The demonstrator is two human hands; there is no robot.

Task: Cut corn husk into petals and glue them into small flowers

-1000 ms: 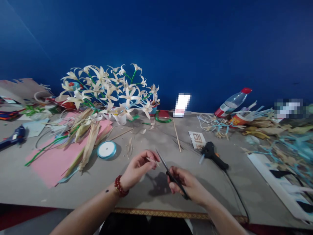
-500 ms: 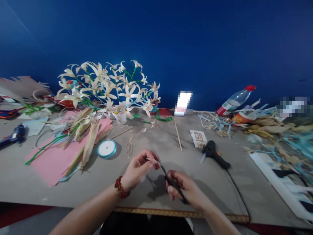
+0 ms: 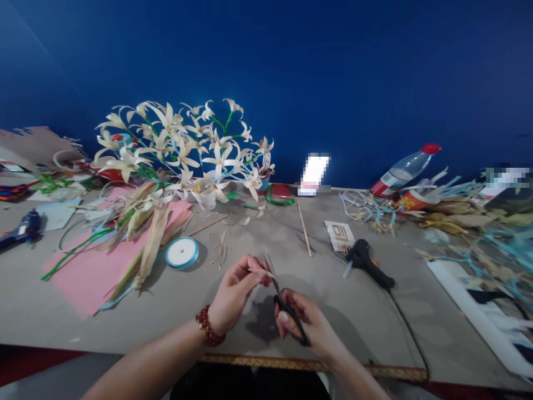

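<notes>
One pale strip point(image 3: 261, 272) is pinched by the left hand point(image 3: 233, 294), right of the ribbon spool point(image 3: 182, 254); farther right of that spool, scissors point(image 3: 286, 309) are gripped by the right hand point(image 3: 310, 319).

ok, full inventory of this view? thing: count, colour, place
scissors: 1, black handles, in right hand
thin strip: 1, pale, in left hand
flowers: many, cream, back left
white cup: 1, white, below flowers
pink paper: count unclear, pink, left
husks: several, tan, over pink paper
ribbon spool: 1, white and blue, left of centre
glue guns: 2, black at right, dark blue far left
card: 1, white with brown marks, beside black gun
bottle: 1, clear with red cap, back right
table: 1, grey, underneath
wall: 1, blue, behind
small scraps, edge clutter, pixelated patches: uncounted
bracelet: 1, dark red, left wrist
hands: 2, bare, front centre
</notes>
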